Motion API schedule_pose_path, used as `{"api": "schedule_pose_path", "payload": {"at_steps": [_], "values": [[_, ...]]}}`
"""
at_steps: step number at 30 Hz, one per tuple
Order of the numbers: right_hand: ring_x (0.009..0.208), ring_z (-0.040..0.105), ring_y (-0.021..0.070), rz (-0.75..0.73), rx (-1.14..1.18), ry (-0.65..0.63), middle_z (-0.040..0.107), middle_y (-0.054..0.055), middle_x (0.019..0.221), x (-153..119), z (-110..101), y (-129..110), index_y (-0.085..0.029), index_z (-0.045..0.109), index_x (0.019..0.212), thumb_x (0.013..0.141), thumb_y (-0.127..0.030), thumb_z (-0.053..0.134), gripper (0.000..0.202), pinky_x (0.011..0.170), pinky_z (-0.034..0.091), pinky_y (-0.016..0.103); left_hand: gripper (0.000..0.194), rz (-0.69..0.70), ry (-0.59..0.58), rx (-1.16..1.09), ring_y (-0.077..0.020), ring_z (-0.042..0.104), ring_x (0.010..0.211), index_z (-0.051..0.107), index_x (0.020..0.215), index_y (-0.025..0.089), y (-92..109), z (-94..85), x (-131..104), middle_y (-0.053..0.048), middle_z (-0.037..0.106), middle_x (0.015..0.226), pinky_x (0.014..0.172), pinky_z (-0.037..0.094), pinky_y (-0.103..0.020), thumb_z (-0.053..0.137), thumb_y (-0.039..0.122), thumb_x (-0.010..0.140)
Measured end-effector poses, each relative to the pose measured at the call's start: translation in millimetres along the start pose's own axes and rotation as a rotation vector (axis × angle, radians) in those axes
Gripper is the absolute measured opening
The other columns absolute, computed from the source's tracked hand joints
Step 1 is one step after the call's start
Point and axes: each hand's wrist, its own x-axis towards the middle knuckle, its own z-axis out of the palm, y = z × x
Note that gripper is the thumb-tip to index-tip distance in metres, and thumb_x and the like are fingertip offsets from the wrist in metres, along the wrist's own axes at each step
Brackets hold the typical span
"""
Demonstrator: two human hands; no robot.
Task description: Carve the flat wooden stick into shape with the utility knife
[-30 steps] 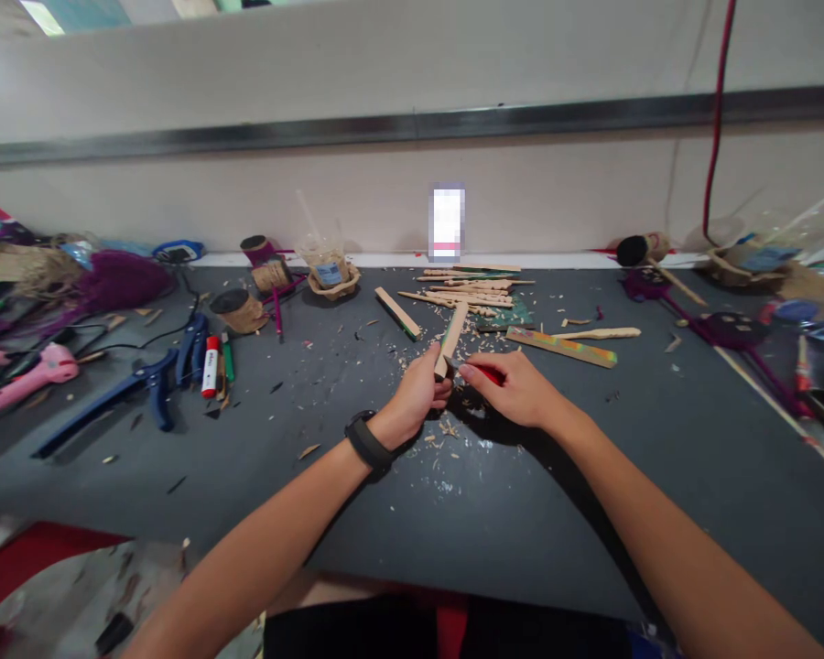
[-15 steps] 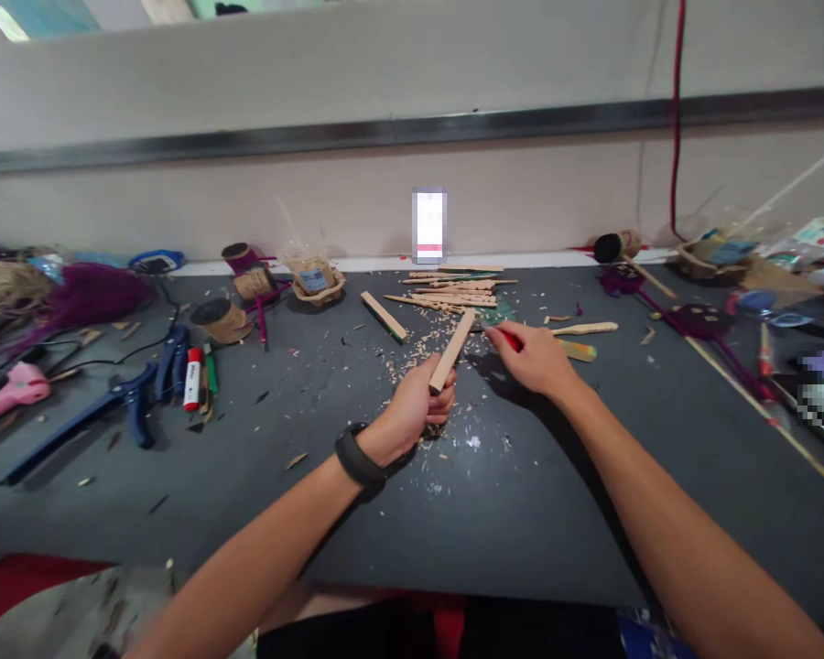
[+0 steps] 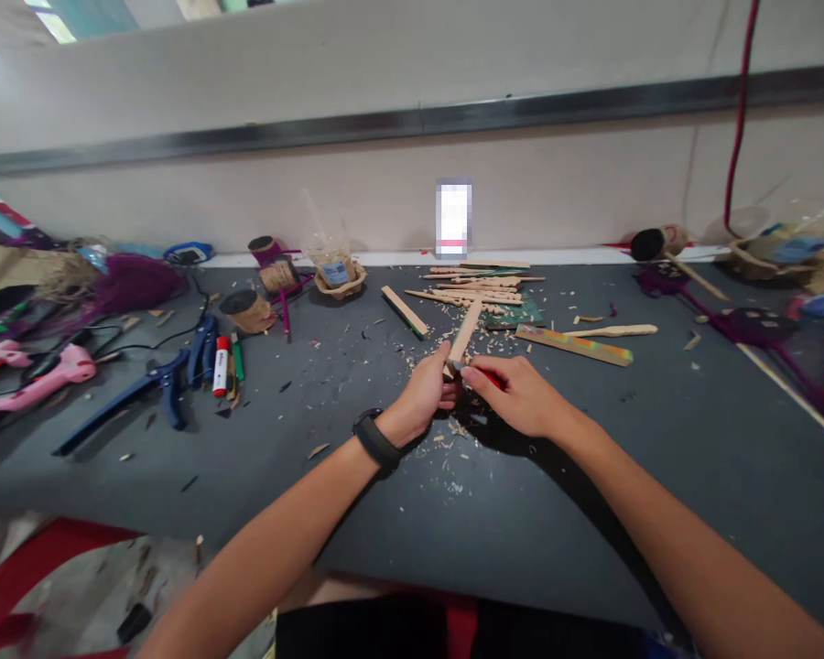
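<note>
My left hand (image 3: 422, 389) is wrapped round the near end of a flat pale wooden strip (image 3: 468, 328), which points up and away over the dark table. My right hand (image 3: 525, 394) grips a knife by its red handle (image 3: 493, 376). Its short blade (image 3: 457, 366) lies against the strip close to my left thumb; how deep it cuts cannot be made out. Wood shavings (image 3: 459, 428) are scattered on the tabletop under and around both hands.
Beyond my hands lies a pile of carved wooden sticks (image 3: 484, 295). A loose strip (image 3: 405, 313) is to their left, a colour-stained strip (image 3: 577, 347) to the right. Leftward are blue cutters (image 3: 127, 403), a red-capped marker (image 3: 221, 371) and a pink glue gun (image 3: 49, 380). A plastic cup (image 3: 333, 269) stands behind.
The knife has come from beyond the strip's far end back toward my left hand, onto the strip. The colour-stained strip shows more fully now. The whole view has shifted slightly.
</note>
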Motion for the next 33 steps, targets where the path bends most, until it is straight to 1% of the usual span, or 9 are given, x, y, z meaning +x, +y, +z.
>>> {"api": "schedule_pose_path", "payload": {"at_steps": [4, 11, 15, 18, 21, 23, 26, 29, 33], "values": [[0.064, 0.048, 0.0165, 0.011, -0.042, -0.023, 0.063, -0.001, 0.069, 0.8, -4.8, 6.5, -0.024, 0.063, 0.079, 0.109, -0.059, 0.043, 0.051, 0.065, 0.031, 0.031, 0.052, 0.090, 0.124, 0.131, -0.0064, 0.025, 0.039, 0.046, 0.067, 0.020, -0.8, -1.3, 2.4, 0.007, 0.033, 0.048, 0.044, 0.018, -0.019, 0.043, 0.047, 0.111], [0.066, 0.052, 0.0197, 0.106, -0.205, 0.007, 0.066, 0.001, 0.069, 1.1, -4.2, 7.1, -0.026, 0.066, 0.082, 0.107, -0.065, 0.042, 0.052, 0.064, 0.029, 0.032, 0.055, 0.301, 0.198, 0.320, -0.0100, 0.032, 0.047, 0.049, 0.061, 0.020, -10.8, -13.1, 13.0, 0.004, 0.041, 0.051, 0.049, 0.025, -0.024, 0.046, 0.047, 0.109], [0.067, 0.055, 0.0211, 0.131, -0.290, 0.010, 0.066, 0.001, 0.069, 2.3, -1.7, 6.4, -0.028, 0.067, 0.082, 0.107, -0.068, 0.040, 0.054, 0.063, 0.028, 0.032, 0.055, 0.302, 0.236, 0.349, -0.0116, 0.034, 0.050, 0.052, 0.060, 0.021, -13.8, -18.0, 15.4, 0.003, 0.043, 0.054, 0.050, 0.025, -0.025, 0.050, 0.048, 0.107], [0.066, 0.057, 0.0218, 0.168, -0.376, 0.073, 0.069, 0.004, 0.072, 4.9, -4.4, 15.3, -0.027, 0.068, 0.084, 0.107, -0.069, 0.040, 0.055, 0.062, 0.026, 0.032, 0.057, 0.329, 0.242, 0.383, -0.0116, 0.035, 0.050, 0.050, 0.058, 0.020, -12.4, -14.8, 9.0, 0.002, 0.044, 0.053, 0.050, 0.023, -0.026, 0.048, 0.046, 0.108], [0.066, 0.056, 0.0228, 0.279, -0.477, 0.209, 0.070, 0.008, 0.076, 6.5, -15.0, 30.4, -0.025, 0.070, 0.085, 0.107, -0.069, 0.040, 0.057, 0.061, 0.024, 0.033, 0.056, 0.397, 0.213, 0.429, -0.0107, 0.037, 0.051, 0.049, 0.059, 0.020, -8.5, -7.3, -0.4, 0.001, 0.046, 0.055, 0.050, 0.024, -0.025, 0.047, 0.044, 0.110], [0.067, 0.056, 0.0235, 0.312, -0.472, 0.289, 0.069, 0.008, 0.075, 6.3, -23.1, 36.4, -0.025, 0.068, 0.083, 0.107, -0.069, 0.038, 0.059, 0.061, 0.025, 0.033, 0.054, 0.343, 0.192, 0.344, -0.0095, 0.036, 0.048, 0.049, 0.063, 0.020, -4.9, -2.7, -4.1, 0.002, 0.045, 0.055, 0.048, 0.025, -0.023, 0.046, 0.045, 0.110], [0.066, 0.054, 0.0231, 0.290, -0.388, 0.380, 0.065, 0.006, 0.069, 4.7, -28.0, 31.4, -0.025, 0.065, 0.086, 0.106, -0.071, 0.037, 0.057, 0.062, 0.027, 0.033, 0.051, 0.148, 0.111, 0.102, -0.0075, 0.024, 0.042, 0.050, 0.070, 0.020, 1.7, 1.1, -4.9, 0.006, 0.034, 0.051, 0.042, 0.019, -0.020, 0.038, 0.046, 0.112], [0.065, 0.052, 0.0213, 0.183, -0.285, 0.316, 0.063, 0.004, 0.068, 2.9, -21.4, 16.2, -0.025, 0.060, 0.081, 0.105, -0.072, 0.040, 0.057, 0.063, 0.030, 0.033, 0.050, 0.021, -0.025, -0.108, -0.0065, 0.014, 0.040, 0.050, 0.074, 0.020, 7.4, 1.9, -5.3, 0.010, 0.024, 0.049, 0.039, 0.014, -0.017, 0.030, 0.041, 0.114], [0.061, 0.047, 0.0184, 0.121, -0.168, 0.178, 0.061, 0.001, 0.065, 0.9, -8.1, 1.5, -0.025, 0.057, 0.077, 0.107, -0.065, 0.043, 0.051, 0.064, 0.032, 0.033, 0.048, -0.033, -0.121, -0.214, -0.0057, 0.017, 0.039, 0.049, 0.073, 0.019, 7.6, 2.4, -6.8, 0.009, 0.025, 0.048, 0.038, 0.018, -0.014, 0.030, 0.035, 0.114]]}}
